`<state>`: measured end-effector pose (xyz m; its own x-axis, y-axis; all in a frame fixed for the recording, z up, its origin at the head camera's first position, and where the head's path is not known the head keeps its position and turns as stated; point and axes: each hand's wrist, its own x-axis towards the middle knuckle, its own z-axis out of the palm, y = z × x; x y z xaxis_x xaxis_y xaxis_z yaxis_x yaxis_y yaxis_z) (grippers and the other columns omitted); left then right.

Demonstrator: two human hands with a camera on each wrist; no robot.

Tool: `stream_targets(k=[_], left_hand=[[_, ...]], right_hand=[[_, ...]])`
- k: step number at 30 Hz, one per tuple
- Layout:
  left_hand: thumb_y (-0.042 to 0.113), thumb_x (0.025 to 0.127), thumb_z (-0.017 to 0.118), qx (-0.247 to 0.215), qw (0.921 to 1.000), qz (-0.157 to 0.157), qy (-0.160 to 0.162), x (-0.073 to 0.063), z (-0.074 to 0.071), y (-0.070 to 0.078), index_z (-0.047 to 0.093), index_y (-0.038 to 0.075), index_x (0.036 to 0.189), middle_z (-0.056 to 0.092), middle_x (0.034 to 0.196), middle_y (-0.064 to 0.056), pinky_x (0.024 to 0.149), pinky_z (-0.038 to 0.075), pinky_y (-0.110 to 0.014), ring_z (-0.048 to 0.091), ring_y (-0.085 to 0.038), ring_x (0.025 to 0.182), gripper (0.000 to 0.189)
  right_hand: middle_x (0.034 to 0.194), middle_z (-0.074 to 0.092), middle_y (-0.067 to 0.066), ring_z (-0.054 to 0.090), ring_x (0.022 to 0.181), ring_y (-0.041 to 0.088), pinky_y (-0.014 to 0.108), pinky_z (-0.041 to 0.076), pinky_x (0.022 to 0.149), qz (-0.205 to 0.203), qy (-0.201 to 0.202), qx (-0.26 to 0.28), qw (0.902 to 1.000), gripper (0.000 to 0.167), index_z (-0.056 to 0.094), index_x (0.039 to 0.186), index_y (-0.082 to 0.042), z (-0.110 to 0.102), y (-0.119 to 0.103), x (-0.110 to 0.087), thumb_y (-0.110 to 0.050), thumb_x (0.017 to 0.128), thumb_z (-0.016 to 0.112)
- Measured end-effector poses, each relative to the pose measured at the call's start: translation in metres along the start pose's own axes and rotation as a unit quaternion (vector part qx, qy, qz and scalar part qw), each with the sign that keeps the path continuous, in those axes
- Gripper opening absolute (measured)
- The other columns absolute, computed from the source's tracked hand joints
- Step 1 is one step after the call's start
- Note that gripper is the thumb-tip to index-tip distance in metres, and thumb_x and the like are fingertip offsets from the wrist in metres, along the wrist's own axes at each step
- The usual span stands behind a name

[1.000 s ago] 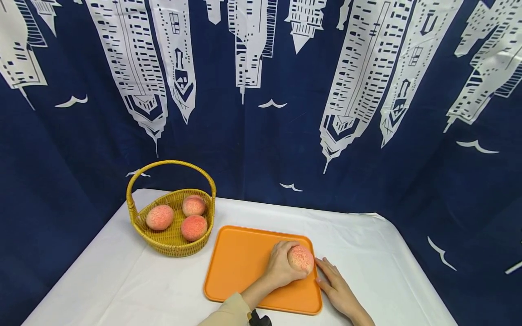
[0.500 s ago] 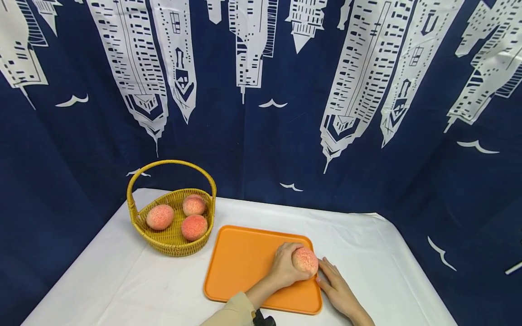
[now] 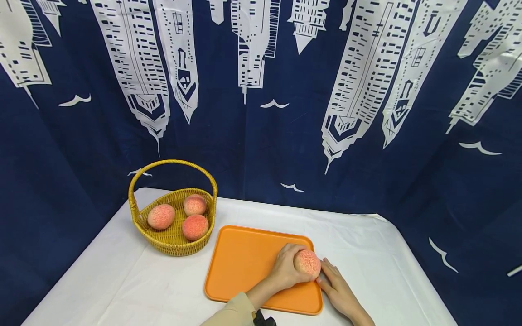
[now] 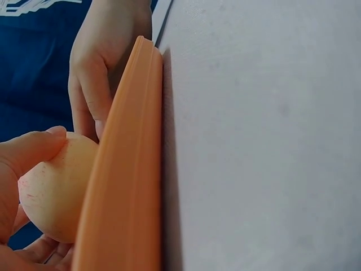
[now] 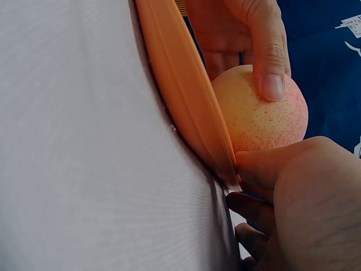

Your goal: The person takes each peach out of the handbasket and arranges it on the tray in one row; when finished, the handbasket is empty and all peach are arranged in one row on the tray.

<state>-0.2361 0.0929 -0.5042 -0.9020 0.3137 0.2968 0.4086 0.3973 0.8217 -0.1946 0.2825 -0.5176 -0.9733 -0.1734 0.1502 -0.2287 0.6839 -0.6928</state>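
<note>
My left hand [image 3: 285,269] grips a pink and pale yellow peach [image 3: 307,264] over the right side of an orange tray [image 3: 240,258]. Its thumb presses one side of the peach [image 5: 256,118] in the right wrist view, with fingers wrapped round the far side. Just outside the tray's right edge lies my right hand [image 3: 340,292], fingers extended beside the rim. In the right wrist view the thumb of my right hand [image 5: 316,197] meets the tray rim [image 5: 192,96] close by the peach, its other fingers lower along the outside. The left wrist view shows the peach [image 4: 56,197] right behind the tray wall.
A yellow wicker basket [image 3: 173,249] with a tall arched handle stands left of the tray, with three peaches [image 3: 195,227] inside. White cloth [image 3: 134,280] covers the table. Behind it hangs a dark blue curtain [image 3: 277,149] printed with white buildings and birds.
My left hand has moved slightly to the right and toward me with the peach, bringing it over the tray's right rim near my right hand. The right hand has barely moved.
</note>
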Motion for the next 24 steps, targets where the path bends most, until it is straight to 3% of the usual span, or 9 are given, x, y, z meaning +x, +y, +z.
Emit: stream_targets(k=[3, 10, 24], left_hand=[[0.027, 0.062, 0.091, -0.002, 1.0000, 0.001, -0.002, 0.0004, 0.0007, -0.0004, 0.061, 0.017, 0.124, 0.057, 0.115, 0.004, 0.094, 0.046, -0.030, 0.053, -0.011, 0.107, 0.070], [0.027, 0.063, 0.091, -0.005, 1.0000, 0.000, -0.007, 0.0002, -0.0007, 0.0007, 0.061, 0.015, 0.126, 0.057, 0.117, 0.003, 0.093, 0.046, -0.031, 0.053, -0.012, 0.107, 0.071], [0.030, 0.063, 0.091, -0.020, 0.9995, -0.010, -0.021, -0.0010, -0.0069, 0.0028, 0.058, 0.014, 0.129, 0.054, 0.121, 0.000, 0.095, 0.045, -0.034, 0.051, -0.016, 0.110, 0.076]], right_hand=[[0.151, 0.038, 0.025, 0.023, 0.145, 0.045, 0.007, -0.005, 0.113, 0.001, -0.001, 0.000, 1.0000, 0.056, 0.043, 0.143, 0.004, 0.0000, 0.0002, -0.0002, -0.029, 0.099, 0.053], [0.150, 0.039, 0.026, 0.024, 0.144, 0.046, -0.002, -0.006, 0.103, -0.011, 0.005, -0.003, 0.9999, 0.055, 0.044, 0.142, 0.005, 0.0004, 0.0003, 0.0000, -0.028, 0.099, 0.053], [0.148, 0.042, 0.025, 0.025, 0.143, 0.047, 0.000, -0.005, 0.105, -0.018, 0.009, -0.007, 0.9998, 0.054, 0.045, 0.142, 0.005, 0.0011, 0.0018, 0.0001, -0.027, 0.099, 0.054]])
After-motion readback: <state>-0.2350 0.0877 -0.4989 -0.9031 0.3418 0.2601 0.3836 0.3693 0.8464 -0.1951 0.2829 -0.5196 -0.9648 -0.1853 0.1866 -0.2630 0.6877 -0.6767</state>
